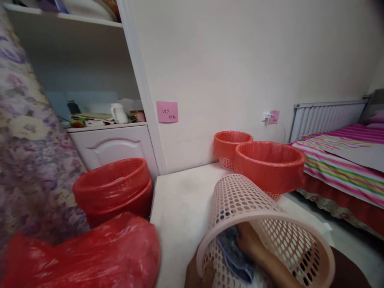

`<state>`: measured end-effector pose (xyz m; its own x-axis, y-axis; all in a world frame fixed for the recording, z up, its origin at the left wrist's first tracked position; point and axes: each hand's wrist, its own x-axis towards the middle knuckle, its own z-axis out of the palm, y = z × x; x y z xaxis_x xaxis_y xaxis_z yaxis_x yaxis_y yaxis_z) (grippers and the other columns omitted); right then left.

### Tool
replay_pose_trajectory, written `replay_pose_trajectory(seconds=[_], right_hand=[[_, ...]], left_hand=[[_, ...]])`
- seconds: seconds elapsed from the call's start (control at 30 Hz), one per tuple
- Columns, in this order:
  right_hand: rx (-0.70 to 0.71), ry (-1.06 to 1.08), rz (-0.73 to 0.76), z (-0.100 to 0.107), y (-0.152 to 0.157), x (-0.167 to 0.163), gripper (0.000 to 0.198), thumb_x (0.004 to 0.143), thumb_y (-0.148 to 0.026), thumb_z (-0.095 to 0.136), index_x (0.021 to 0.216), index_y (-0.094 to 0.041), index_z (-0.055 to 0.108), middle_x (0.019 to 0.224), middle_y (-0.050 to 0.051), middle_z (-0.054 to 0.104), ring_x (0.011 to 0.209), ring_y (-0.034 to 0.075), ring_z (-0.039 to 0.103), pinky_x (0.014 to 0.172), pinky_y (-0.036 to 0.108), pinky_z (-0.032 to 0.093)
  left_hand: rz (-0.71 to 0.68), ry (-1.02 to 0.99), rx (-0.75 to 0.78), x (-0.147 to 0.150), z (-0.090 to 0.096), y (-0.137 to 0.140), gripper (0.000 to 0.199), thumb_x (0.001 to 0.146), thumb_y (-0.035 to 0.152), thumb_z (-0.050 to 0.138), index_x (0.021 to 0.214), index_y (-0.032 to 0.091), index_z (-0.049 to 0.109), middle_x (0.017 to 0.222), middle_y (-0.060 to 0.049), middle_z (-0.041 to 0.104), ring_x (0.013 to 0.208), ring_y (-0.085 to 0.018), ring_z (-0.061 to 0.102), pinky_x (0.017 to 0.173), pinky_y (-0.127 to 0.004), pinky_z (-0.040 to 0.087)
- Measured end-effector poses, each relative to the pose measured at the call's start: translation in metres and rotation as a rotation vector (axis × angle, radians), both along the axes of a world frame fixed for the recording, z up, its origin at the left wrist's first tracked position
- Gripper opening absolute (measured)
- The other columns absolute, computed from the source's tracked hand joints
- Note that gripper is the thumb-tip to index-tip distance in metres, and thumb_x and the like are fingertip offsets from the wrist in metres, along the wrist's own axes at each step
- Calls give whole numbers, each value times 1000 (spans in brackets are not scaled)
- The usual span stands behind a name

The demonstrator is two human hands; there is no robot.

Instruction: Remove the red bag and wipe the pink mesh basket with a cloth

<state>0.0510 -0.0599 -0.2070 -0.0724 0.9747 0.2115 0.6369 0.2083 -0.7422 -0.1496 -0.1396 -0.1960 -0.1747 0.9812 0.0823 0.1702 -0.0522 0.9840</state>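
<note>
Basket (240, 200), pink w/ lots of holes, lies tipped on its side at the bottom middle-right of the frame, on a pale table (180, 200). Its open mouth faces the camera.

Right hand (247, 240) reaches deep inside the basket and presses a blue-grey cloth (231, 248) against the inside wall. Fingers look curled onto the cloth, gripping it. Left hand (201, 276) sits at the bottom edge of the frame and holds the basket's rim from outside, fingers closed on it; only part of it shows.

Behind the basket, further back on the table, stand 2 more baskets w/ red bag liners: one big (270, 166) just behind it, touching or nearly so, can't tell which, and one smaller (232, 146) near the wall.

Left of the table, mid-left of the frame, sit stacked red-lined baskets (114, 188). Lower left has a shiny red plastic bag (90, 256), blurry. Far left is a flowery cloth (27, 152).

Upper left shows a white cupboard (111, 146) w/ a white jug (118, 113) on its shelf. A pink sticky note (167, 111) is on the wall, mid frame. Right side has a bed w/ a stripy blanket (339, 164) and a white radiator (327, 116) behind it.
</note>
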Motion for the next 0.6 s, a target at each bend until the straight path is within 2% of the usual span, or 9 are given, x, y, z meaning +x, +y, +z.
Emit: replay_pose_trajectory(seconds=[0.1, 0.2, 0.27, 0.37, 0.43, 0.6], right_hand=[[-44, 10, 173, 1, -40, 8, 58, 44, -1, 47, 96, -21, 63, 104, 6, 60, 103, 23, 57, 91, 33, 43], [-168, 134, 477, 10, -73, 20, 44, 48, -7, 57, 89, -21, 65, 99, 4, 61, 97, 22, 58, 86, 30, 42], [-285, 294, 564, 20, -85, 28, 39, 53, -13, 64, 91, -22, 66, 98, 2, 64, 97, 23, 58, 87, 31, 41], [-393, 592, 459, 36, -89, 30, 42, 57, -19, 68, 99, -24, 65, 97, -1, 66, 96, 23, 59, 83, 31, 43], [-420, 763, 366, 46, -89, 25, 43, 60, -24, 70, 102, -24, 64, 97, -1, 67, 91, 23, 61, 79, 31, 44], [-625, 1258, 273, 68, -100, 7, 52, 66, -28, 72, 115, -23, 57, 91, 3, 74, 84, 26, 68, 82, 39, 48]], left_hand=[[-45, 3, 12, -1, 7, -2, 49, 71, 44, 60, 105, 9, 66, 106, -14, 72, 102, -30, 65, 92, -36, 50], [-135, -1, -46, -5, 12, -2, 45, 74, 44, 60, 100, 8, 67, 95, -14, 74, 96, -29, 66, 86, -35, 52], [-126, -39, -78, -7, 9, -1, 41, 75, 44, 61, 94, 8, 67, 87, -13, 74, 89, -29, 67, 79, -34, 53], [-62, -98, -90, -9, -1, 2, 41, 76, 49, 60, 83, 10, 66, 72, -9, 72, 72, -26, 66, 67, -33, 52], [-50, -112, -96, -8, -5, 4, 43, 75, 52, 60, 81, 10, 66, 72, -10, 72, 73, -27, 66, 67, -34, 52], [-75, -155, -79, -8, 4, -1, 51, 76, 50, 63, 108, 10, 63, 109, -13, 71, 104, -28, 63, 90, -35, 49]])
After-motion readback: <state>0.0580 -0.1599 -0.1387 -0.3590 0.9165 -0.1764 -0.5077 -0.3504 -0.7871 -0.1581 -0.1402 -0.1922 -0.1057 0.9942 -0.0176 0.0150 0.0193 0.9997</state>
